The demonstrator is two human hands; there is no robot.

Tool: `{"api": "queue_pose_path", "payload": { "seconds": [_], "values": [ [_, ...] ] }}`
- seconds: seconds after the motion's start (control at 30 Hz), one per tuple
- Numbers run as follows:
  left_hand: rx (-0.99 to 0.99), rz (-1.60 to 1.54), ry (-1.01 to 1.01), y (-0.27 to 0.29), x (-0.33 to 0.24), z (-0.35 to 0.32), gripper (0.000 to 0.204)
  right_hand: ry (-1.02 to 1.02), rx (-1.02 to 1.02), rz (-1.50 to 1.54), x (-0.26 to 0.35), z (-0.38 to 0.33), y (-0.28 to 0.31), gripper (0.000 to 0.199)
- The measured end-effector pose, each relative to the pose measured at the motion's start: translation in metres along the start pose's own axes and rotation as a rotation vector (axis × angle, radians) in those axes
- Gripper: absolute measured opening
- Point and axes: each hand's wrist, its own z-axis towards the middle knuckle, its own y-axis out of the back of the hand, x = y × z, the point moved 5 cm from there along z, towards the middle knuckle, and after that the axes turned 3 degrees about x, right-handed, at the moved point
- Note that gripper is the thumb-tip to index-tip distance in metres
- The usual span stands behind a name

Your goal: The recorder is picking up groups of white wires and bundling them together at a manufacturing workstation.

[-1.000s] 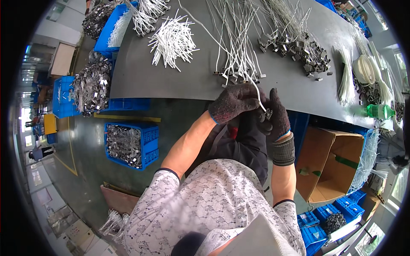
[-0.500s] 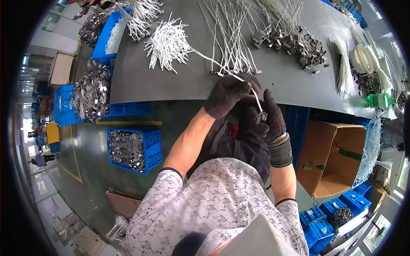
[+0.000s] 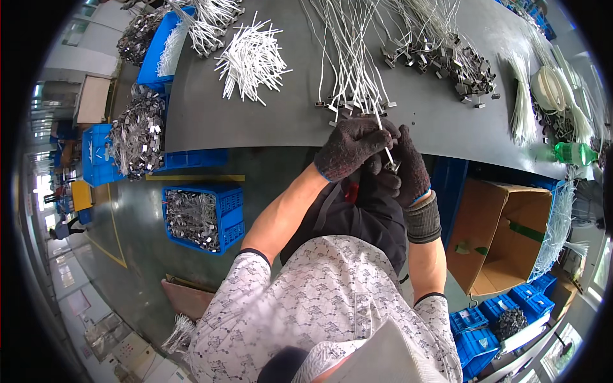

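In dark knit gloves, both my hands meet just over the near edge of the grey table (image 3: 223, 124). My left hand (image 3: 352, 148) is closed, with thumb and fingers pinching a thin white tube (image 3: 378, 119) that slants down towards my other palm. Closed as well, my right hand (image 3: 408, 167) grips a small metal clip (image 3: 393, 167) at the tube's lower end. Whether tube and clip are joined is hidden by the fingers. Just beyond my hands lies a spread of white wires (image 3: 351, 67) with small metal clips on their near ends.
A pile of short white tubes (image 3: 252, 64) lies left on the table, a heap of wires with metal clips (image 3: 469, 73) to the right. At the right edge are a wire bundle (image 3: 522, 105) and green bottle (image 3: 571, 152). Below stand a blue crate (image 3: 231, 220) and cardboard box (image 3: 476, 233).
The white tube has swung from slanting out towards the pile on the left to nearly upright between my hands. My left hand has shifted slightly right, closer to my right hand.
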Motion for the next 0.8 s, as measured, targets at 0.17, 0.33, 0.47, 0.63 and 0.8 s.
{"api": "queue_pose_path", "payload": {
  "seconds": [0.17, 0.33, 0.47, 0.63, 0.8],
  "values": [
    [0.017, 0.226, -0.045, 0.051, 0.017, 0.036, 0.035, 0.158, -0.426, -0.489, 0.012, 0.023, 0.069, 0.065],
    [-0.059, 0.681, 0.362, 0.13, 0.022, 0.083, 0.044, 0.356, -0.677, -0.713, 0.055, 0.052, 0.089, 0.039],
    [-0.155, 1.146, 0.321, 0.166, 0.041, 0.104, 0.046, 0.606, -0.694, -1.602, 0.097, 0.105, 0.047, 0.047],
    [-0.714, 1.153, 0.356, 0.212, 0.064, 0.105, 0.051, 0.576, -0.651, -1.813, 0.112, 0.204, 0.058, 0.059],
    [-0.737, 1.001, 0.367, 0.23, 0.163, 0.14, 0.042, 0.38, -0.667, -1.697, 0.095, 0.261, 0.05, 0.074]
  ]
}}
